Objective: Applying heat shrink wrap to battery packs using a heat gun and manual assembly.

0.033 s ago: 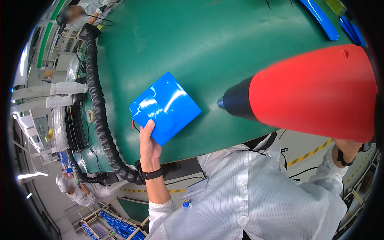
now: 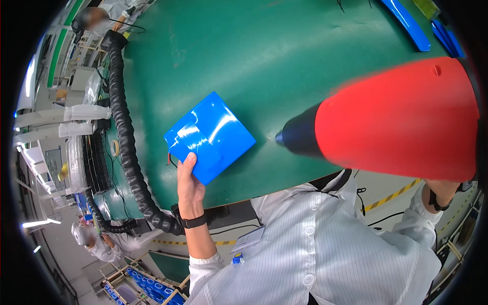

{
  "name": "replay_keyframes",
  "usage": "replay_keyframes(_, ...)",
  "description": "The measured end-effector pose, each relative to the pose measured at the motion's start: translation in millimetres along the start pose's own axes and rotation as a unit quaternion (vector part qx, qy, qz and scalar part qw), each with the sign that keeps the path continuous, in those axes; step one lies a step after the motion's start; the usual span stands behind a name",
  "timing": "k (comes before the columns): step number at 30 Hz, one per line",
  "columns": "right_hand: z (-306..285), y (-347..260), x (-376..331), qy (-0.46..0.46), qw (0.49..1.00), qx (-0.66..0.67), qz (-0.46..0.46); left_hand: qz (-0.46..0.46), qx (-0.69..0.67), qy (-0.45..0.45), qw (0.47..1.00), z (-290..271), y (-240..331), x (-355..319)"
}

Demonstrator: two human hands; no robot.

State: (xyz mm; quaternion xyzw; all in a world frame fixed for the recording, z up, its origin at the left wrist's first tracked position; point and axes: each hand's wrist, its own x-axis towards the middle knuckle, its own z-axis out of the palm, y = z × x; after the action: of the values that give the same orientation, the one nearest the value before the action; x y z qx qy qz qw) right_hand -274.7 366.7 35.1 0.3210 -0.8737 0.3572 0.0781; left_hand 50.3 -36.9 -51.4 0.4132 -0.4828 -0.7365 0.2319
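A flat, glossy blue battery pack [image 2: 223, 137] in shrink film, with a short red and a black wire at its left corner, is in my left hand [image 2: 190, 185]. The thumb presses on its top face near the close edge; the other fingers are hidden under it. On the right, a large red heat gun [image 2: 396, 119] with a black nozzle [image 2: 302, 133] is held up close to the camera, its tip pointing left toward the pack and apart from it. Behind its body only the wrist and part of my right hand [image 2: 442, 187] show; the fingers are hidden.
Below the pack lies a green work table [image 2: 203, 56]. A black ribbed hose [image 2: 123, 122] runs along its left side, near a tape roll [image 2: 115, 148]. Blue strips [image 2: 406, 23] lie at the far right. Co-workers are at the far left [image 2: 109, 18] and lower left [image 2: 101, 241].
The heat gun's nozzle tip has shifted very slightly down and to the left. My left hand and the battery pack have not moved.
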Motion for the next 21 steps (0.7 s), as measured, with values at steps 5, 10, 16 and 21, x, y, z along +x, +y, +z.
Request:
replay_keyframes(5, 0.1, -2.6, 5.9, 0.003, 1.0, -0.007, -0.011, 0.001, 0.003, 0.002, 1.0, 1.3, 1.0, -1.3)
replay_keyframes(10, 1.3, -6.7, 11.1, 0.001, 0.999, -0.019, -0.037, 0.0, 0.002, -0.002, 1.0, 2.9, 2.5, -1.0)
replay_keyframes(16, 0.8, -27.3, 14.9, -0.011, 0.991, -0.064, -0.117, 0.021, 0.02, -0.017, 0.999, 4.4, 4.5, -4.1)
replay_keyframes(21, -1.8, -47.9, 12.6, -0.015, 0.975, -0.117, -0.191, 0.007, -0.016, -0.03, 0.999, 5.4, 3.7, -1.2)
